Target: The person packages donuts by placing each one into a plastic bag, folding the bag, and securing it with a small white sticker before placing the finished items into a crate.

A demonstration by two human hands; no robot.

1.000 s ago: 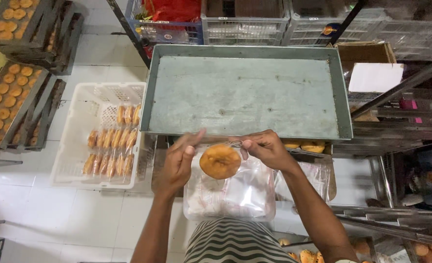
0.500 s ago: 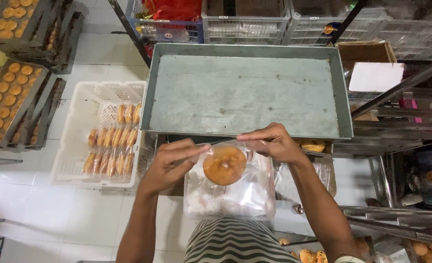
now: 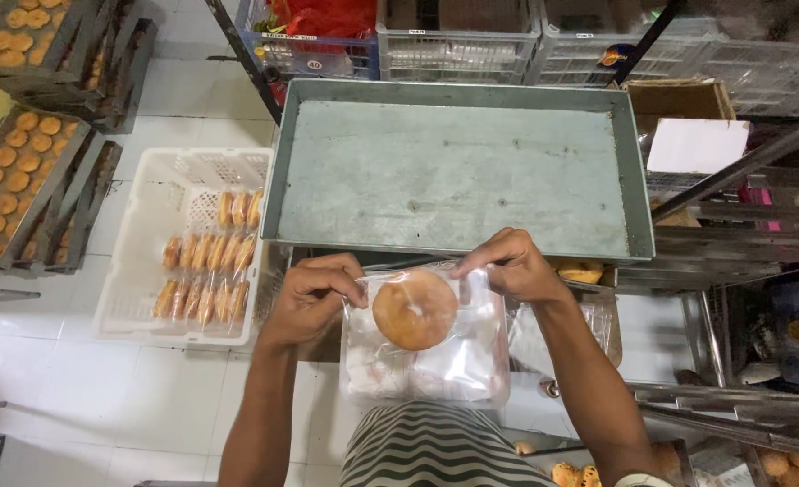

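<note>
Left hand [image 3: 314,293] and right hand [image 3: 512,266] are both closed in a pinch on the top corners of a clear plastic bag [image 3: 426,338]; the L fingers grip the upper L corner, the R fingers the upper R corner. The bag is held stretched between both hands, approx. at frame centre, just below the near edge of the metal tray [image 3: 458,171].

Inside the bag, a round golden-brown bun [image 3: 415,309] is seen, positioned in the upper half, between the two hands. The lower part of the bag hangs over a stack of further clear bags [image 3: 399,379] at 6 o'clock from the bun; exact contact cannot be told.

The metal tray is located at 12 o'clock from the hands; it is rectangular, grey, w/ raised rim. Whether it rests on a desk or a rack cannot be told.

At 9 o'clock from the left hand, a white plastic crate [image 3: 187,248] stands on the tiled floor [image 3: 147,397]; rows of packed buns [image 3: 205,271] lie in it. At 10 o'clock, far L, wooden trays of buns [image 3: 7,176] are stacked, tilted. At 3 o'clock from the right hand, part of another bun [image 3: 581,271] is visible under the tray edge. At 1 o'clock, a cardboard box [image 3: 688,122] w/ white sheet is seen.
</note>
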